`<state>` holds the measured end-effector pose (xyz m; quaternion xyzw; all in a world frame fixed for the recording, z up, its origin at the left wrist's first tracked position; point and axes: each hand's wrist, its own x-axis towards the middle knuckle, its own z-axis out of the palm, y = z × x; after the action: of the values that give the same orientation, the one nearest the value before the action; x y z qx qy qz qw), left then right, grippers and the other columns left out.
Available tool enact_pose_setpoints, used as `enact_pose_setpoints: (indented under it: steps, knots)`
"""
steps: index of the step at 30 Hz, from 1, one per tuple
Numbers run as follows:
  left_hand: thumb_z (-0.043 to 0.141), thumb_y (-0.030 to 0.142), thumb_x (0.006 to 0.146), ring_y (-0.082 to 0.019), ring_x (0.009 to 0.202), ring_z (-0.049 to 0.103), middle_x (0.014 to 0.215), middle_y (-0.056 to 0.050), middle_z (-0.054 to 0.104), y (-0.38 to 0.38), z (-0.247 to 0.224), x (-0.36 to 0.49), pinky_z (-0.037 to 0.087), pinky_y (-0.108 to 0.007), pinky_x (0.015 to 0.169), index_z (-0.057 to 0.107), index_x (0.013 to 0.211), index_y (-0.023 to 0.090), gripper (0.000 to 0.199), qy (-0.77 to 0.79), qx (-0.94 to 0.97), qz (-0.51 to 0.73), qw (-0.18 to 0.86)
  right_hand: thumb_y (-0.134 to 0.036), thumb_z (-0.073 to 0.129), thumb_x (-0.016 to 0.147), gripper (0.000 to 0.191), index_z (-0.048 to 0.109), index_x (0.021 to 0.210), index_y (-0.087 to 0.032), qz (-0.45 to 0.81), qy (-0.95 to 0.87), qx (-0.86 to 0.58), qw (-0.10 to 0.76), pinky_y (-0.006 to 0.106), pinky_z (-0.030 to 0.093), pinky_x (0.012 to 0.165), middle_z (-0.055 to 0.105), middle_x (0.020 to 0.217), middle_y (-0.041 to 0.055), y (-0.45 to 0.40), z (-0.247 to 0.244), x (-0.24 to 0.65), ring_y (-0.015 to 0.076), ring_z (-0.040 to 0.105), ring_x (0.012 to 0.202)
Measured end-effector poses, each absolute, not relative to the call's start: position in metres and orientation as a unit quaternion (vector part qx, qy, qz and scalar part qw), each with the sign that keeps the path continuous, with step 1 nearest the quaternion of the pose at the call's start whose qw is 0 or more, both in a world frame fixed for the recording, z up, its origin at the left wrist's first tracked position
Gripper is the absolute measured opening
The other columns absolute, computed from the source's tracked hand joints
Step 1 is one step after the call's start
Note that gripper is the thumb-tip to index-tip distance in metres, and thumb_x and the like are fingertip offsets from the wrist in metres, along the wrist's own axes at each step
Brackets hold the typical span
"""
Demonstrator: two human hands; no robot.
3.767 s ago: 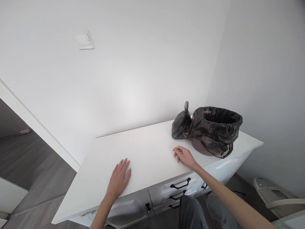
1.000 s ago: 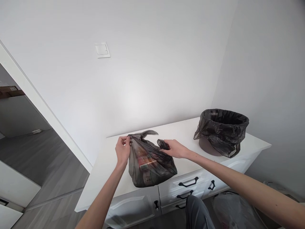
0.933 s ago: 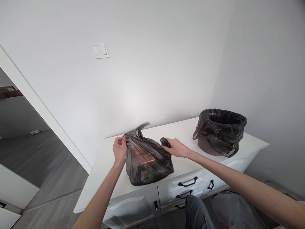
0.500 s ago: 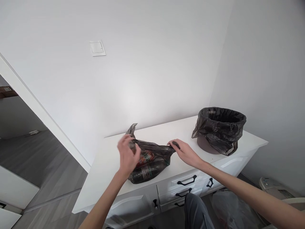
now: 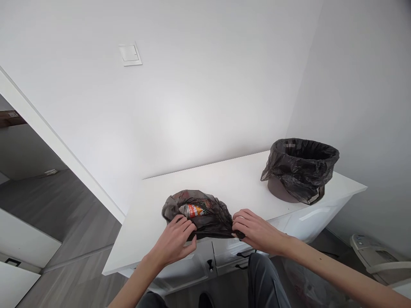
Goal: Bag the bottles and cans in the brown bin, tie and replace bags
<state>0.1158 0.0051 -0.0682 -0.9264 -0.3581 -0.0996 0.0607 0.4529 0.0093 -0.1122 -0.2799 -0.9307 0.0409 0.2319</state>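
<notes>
A thin black plastic bag (image 5: 218,220) lies on the white cabinet top near its front edge. Through its opening a can (image 5: 193,211) with a red and orange label shows; other contents are veiled by the dark film. My left hand (image 5: 177,237) pinches the bag's rim at the front left, close to the can. At the right end, my right hand (image 5: 253,231) grips a bunched part of the rim. Between both hands the front edge of the bag is drawn fairly straight.
A brown bin (image 5: 278,190) lined with a black bag (image 5: 298,173) stands on the right of the cabinet top (image 5: 237,182). Drawers with black handles are below. A light switch (image 5: 130,54) is on the wall. A translucent plastic bag (image 5: 303,276) lies on the floor at right.
Both hands have come nearer to me with the bag's rim. My left hand, apart in the air before, now grips the rim. The bag's mouth has opened and the can shows uncovered.
</notes>
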Motion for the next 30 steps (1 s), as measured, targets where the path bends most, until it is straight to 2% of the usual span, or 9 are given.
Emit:
enact_pose_setpoints:
  steps: [2,5,10,15,19,24,27,30]
  knots:
    - [0.045,0.032,0.102,-0.025,0.084,0.064,0.089,-0.005,0.069,0.001,-0.069,0.109,0.050,-0.044,0.091,0.064,0.099,0.026,0.020,-0.401,-0.910,-0.103,0.038,-0.025,0.063,0.098,0.018,0.065,0.116,-0.023,0.059,-0.928,-0.282,0.239,0.046,0.048,0.098,0.069,0.103,0.0071,0.010,-0.117,0.443,0.0269,0.061,0.107]
    - [0.038,0.043,0.106,-0.028,0.086,0.068,0.098,-0.008,0.071,0.003,-0.069,0.109,0.051,-0.040,0.079,0.062,0.114,0.026,0.030,-0.481,-0.866,-0.132,0.031,-0.040,0.060,0.102,0.033,0.062,0.130,-0.024,0.084,-0.917,-0.289,0.261,0.047,0.046,0.100,0.072,0.101,0.0074,0.014,-0.124,0.425,0.0261,0.063,0.100]
    - [0.033,0.044,0.107,-0.032,0.108,0.066,0.118,-0.014,0.065,0.024,-0.063,0.133,0.050,-0.045,0.094,0.055,0.132,0.022,0.040,-0.512,-0.827,-0.199,0.115,-0.033,0.047,0.107,0.032,0.059,0.136,-0.024,0.077,-0.884,-0.337,0.314,0.047,0.046,0.097,0.074,0.108,0.0097,0.031,-0.143,0.402,0.0258,0.065,0.096]
    - [0.037,0.043,0.107,-0.034,0.125,0.058,0.136,-0.016,0.060,0.055,-0.052,0.163,0.048,-0.047,0.099,0.053,0.135,0.020,0.040,-0.521,-0.846,-0.092,0.068,-0.027,0.040,0.108,0.032,0.058,0.135,-0.023,0.047,-0.848,-0.369,0.378,0.046,0.047,0.091,0.073,0.103,0.0100,0.047,-0.163,0.397,0.0262,0.063,0.093]
    - [0.054,0.043,0.101,-0.034,0.122,0.060,0.124,-0.015,0.068,0.082,-0.057,0.181,0.046,-0.046,0.103,0.058,0.125,0.018,0.035,-0.535,-0.844,-0.017,0.026,-0.030,0.041,0.107,0.031,0.061,0.130,-0.022,0.061,-0.802,-0.424,0.416,0.044,0.050,0.085,0.063,0.098,0.0104,0.060,-0.180,0.400,0.0274,0.060,0.094]
    - [0.070,0.041,0.090,-0.038,0.115,0.065,0.114,-0.019,0.071,0.108,-0.079,0.192,0.050,-0.046,0.094,0.059,0.119,0.016,0.040,-0.562,-0.827,0.011,0.000,-0.038,0.039,0.108,0.034,0.059,0.134,-0.027,0.195,-0.744,-0.472,0.431,0.039,0.055,0.084,0.056,0.106,0.0072,0.077,-0.195,0.404,0.0230,0.064,0.093]
    - [0.071,0.038,0.090,-0.040,0.118,0.064,0.120,-0.020,0.070,0.112,-0.080,0.186,0.052,-0.048,0.092,0.059,0.124,0.015,0.043,-0.570,-0.821,-0.009,-0.013,-0.041,0.038,0.109,0.035,0.059,0.134,-0.029,0.229,-0.730,-0.484,0.424,0.037,0.056,0.085,0.056,0.106,0.0060,0.081,-0.195,0.404,0.0221,0.066,0.094]
    - [0.062,0.048,0.096,-0.035,0.122,0.064,0.132,-0.018,0.067,0.103,-0.067,0.165,0.052,-0.046,0.098,0.053,0.140,0.019,0.054,-0.567,-0.821,-0.059,-0.042,-0.041,0.039,0.108,0.034,0.059,0.132,-0.027,0.224,-0.723,-0.493,0.429,0.037,0.056,0.085,0.057,0.107,0.0064,0.079,-0.191,0.402,0.0223,0.067,0.095]
